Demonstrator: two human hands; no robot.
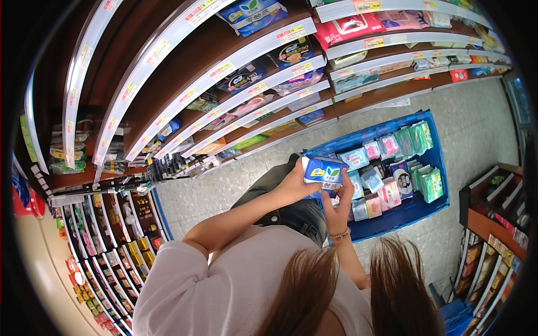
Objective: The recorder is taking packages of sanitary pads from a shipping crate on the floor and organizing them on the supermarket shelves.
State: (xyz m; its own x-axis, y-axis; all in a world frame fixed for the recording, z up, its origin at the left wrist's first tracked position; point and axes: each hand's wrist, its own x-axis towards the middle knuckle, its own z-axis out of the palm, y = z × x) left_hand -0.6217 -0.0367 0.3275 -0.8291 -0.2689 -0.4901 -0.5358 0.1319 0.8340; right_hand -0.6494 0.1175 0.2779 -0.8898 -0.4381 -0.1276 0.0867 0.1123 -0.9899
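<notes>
Both hands hold a blue-and-white plastic pack of sanitary pads (325, 171) in front of my lap. My left hand (297, 181) grips its left end. On the pack's right and lower side are the fingers of my right hand (339, 206), with a beaded bracelet at that wrist. Part of a purple pack shows behind the blue one. To the right a blue plastic crate (378, 229) stands on the floor, holding rows of packs, among them green packs (429, 185), a pink-and-white pack (389, 195) and a dark blue pack (402, 180).
Shelves with white price rails (235, 69) curve across the top, bearing scattered packs, including a blue pack (254, 17) and a red wipes pack (351, 27). More stocked shelving (113, 252) stands at left. A display unit (489, 227) and a blue bin (458, 317) are at right.
</notes>
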